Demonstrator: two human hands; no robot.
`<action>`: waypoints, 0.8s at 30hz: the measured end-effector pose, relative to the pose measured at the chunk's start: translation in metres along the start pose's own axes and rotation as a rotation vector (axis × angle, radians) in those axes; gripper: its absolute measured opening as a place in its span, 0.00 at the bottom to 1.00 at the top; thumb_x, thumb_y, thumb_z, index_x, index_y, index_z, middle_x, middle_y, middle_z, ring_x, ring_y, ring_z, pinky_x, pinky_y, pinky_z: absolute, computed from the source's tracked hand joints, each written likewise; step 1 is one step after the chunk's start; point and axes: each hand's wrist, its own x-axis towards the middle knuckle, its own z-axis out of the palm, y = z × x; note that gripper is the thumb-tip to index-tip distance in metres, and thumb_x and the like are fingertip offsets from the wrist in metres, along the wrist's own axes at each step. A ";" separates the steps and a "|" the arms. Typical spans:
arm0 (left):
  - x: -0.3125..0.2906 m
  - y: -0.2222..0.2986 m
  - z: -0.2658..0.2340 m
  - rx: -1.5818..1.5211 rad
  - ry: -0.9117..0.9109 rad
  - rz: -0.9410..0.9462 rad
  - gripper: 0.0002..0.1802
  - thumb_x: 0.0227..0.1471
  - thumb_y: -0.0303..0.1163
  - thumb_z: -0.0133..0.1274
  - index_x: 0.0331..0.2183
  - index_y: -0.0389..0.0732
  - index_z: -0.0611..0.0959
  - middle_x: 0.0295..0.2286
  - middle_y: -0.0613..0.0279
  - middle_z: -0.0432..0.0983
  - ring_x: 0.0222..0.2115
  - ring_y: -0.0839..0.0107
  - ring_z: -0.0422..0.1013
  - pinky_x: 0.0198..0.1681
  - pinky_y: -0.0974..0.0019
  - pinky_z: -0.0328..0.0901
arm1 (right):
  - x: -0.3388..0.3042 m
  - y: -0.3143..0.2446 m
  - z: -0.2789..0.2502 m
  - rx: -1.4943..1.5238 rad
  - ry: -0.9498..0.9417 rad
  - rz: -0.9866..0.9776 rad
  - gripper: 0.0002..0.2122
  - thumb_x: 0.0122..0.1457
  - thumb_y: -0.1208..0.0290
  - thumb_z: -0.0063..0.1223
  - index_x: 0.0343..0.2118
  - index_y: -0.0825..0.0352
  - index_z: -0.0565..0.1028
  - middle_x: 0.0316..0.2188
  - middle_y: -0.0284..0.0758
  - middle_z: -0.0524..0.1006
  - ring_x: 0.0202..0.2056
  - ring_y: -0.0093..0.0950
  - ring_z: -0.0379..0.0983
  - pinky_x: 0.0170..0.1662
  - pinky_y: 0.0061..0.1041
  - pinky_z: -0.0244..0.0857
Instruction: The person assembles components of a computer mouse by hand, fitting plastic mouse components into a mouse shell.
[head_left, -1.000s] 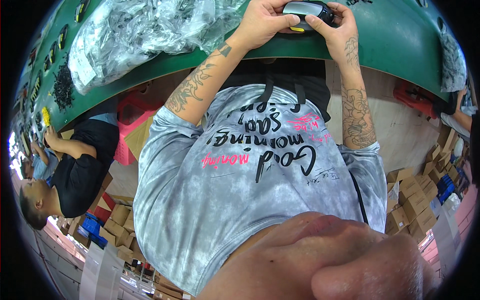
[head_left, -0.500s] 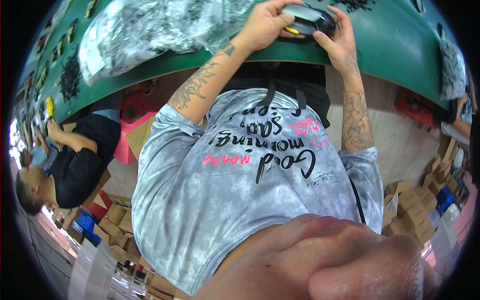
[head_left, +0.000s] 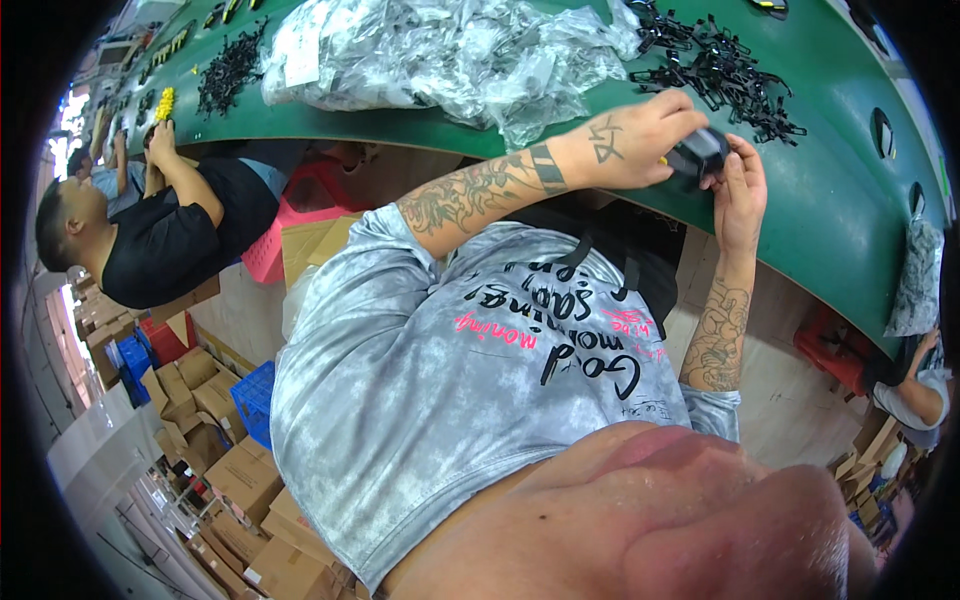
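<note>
A dark, rounded plastic casing (head_left: 706,152) with a small yellow part is held over the near edge of the green table (head_left: 600,105). My left hand (head_left: 645,138) is closed on its left side, back of the hand upward, fingers bent over the top. From the right, my right hand (head_left: 740,190) grips the casing between thumb and fingers. Much of the casing is hidden by both hands. Just beyond it lies a loose heap of small black plastic clips (head_left: 715,75).
A heap of clear plastic bags (head_left: 430,60) lies left of the clips. Farther left is another pile of black parts (head_left: 230,68). A co-worker in black (head_left: 165,240) sits at the left by yellow pieces (head_left: 165,104). Cardboard boxes (head_left: 245,475) and a red stool (head_left: 832,350) stand below.
The view has shifted, bringing the clip heap into sight. My left hand has turned over the top of the casing, and the casing now shows a darker, tilted side.
</note>
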 end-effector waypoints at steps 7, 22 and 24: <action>0.126 -0.101 -0.104 0.535 0.180 -0.614 0.28 0.54 0.50 0.53 0.44 0.34 0.82 0.37 0.38 0.82 0.40 0.41 0.78 0.47 0.45 0.72 | 0.015 0.007 -0.042 -0.384 0.344 -0.221 0.05 0.64 0.75 0.57 0.39 0.71 0.75 0.28 0.31 0.77 0.24 0.17 0.71 0.27 0.18 0.68; 0.314 -0.120 0.073 0.466 -0.124 -0.575 0.38 0.58 0.55 0.51 0.58 0.32 0.75 0.61 0.43 0.65 0.63 0.47 0.60 0.65 0.40 0.56 | 0.013 -0.004 -0.028 -0.896 0.336 -0.313 0.02 0.54 0.78 0.59 0.30 0.68 0.77 0.20 0.35 0.74 0.20 0.26 0.70 0.26 0.26 0.66; 0.312 -0.172 0.070 0.507 -0.052 -0.630 0.37 0.58 0.53 0.51 0.59 0.34 0.74 0.61 0.45 0.65 0.64 0.47 0.60 0.64 0.39 0.55 | 0.019 -0.004 -0.020 -0.872 0.301 -0.335 0.02 0.54 0.78 0.59 0.30 0.68 0.77 0.20 0.35 0.73 0.20 0.26 0.70 0.26 0.26 0.66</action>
